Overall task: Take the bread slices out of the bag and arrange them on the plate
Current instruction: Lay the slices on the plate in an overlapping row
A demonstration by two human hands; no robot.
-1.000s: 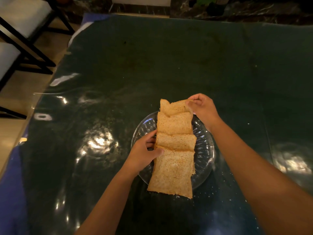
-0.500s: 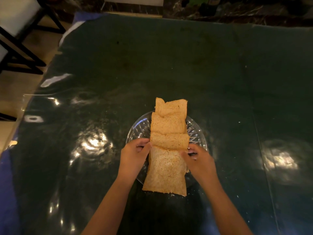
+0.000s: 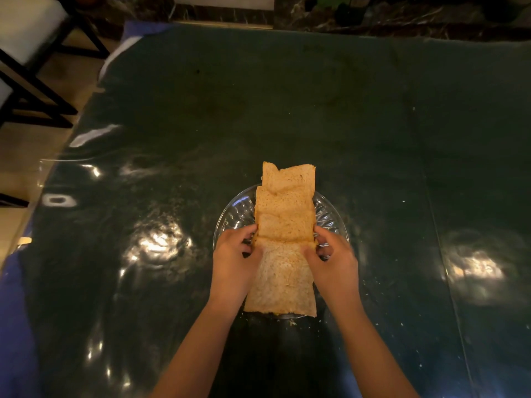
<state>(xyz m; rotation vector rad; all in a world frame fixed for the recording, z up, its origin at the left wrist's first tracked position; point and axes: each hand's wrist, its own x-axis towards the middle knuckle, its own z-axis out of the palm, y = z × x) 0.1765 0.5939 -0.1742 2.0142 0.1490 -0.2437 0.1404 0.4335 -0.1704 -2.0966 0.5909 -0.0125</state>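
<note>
Several brown bread slices lie overlapped in a row across a clear glass plate, running from its far rim past its near rim. The nearest slice overhangs the plate toward me. My left hand grips the row's left edge where the nearest slice meets the one behind it. My right hand pinches the right edge at the same spot. No bag is in view.
The plate sits on a dark green glossy table with crumbs scattered near the plate and to the right. A white-cushioned chair with a black frame stands beyond the table's left edge. Dark marble wall lies at the back.
My right hand left the far slice and came down to the near right edge of the row. Both hands now hold the sides of the near slices.
</note>
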